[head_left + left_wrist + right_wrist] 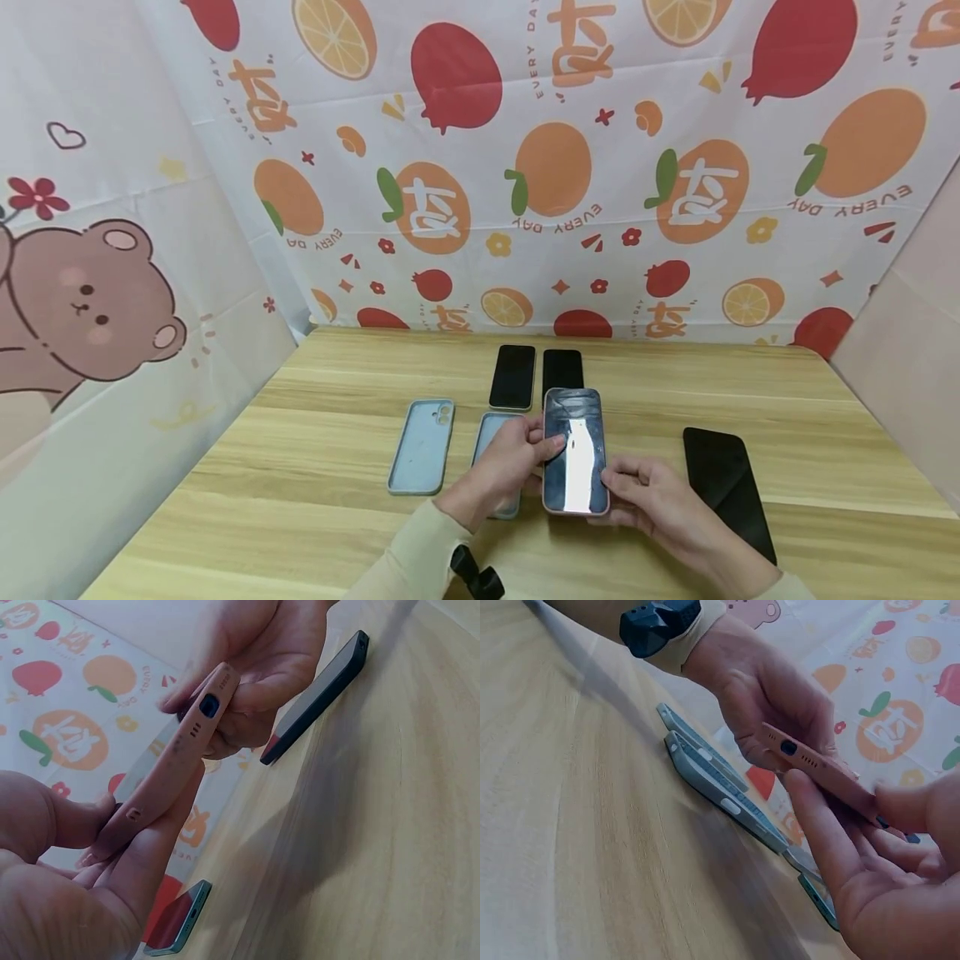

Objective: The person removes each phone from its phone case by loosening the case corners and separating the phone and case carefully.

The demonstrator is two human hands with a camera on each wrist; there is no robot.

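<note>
Gripping from both sides looks sound; judged best here: steady, even thumb pressure along the rim, no forcing one corner. Whether the phone point(574, 452) sits fully in its pink case point(161, 776), can't tell. Left hand point(510, 457): thumb lapped over the screen's edge, fingers behind. Right hand point(652, 498): thumb and fingers pinching the lower right edge. Phone held above the table point(300, 517), just right of a blue case point(491, 425).
</note>
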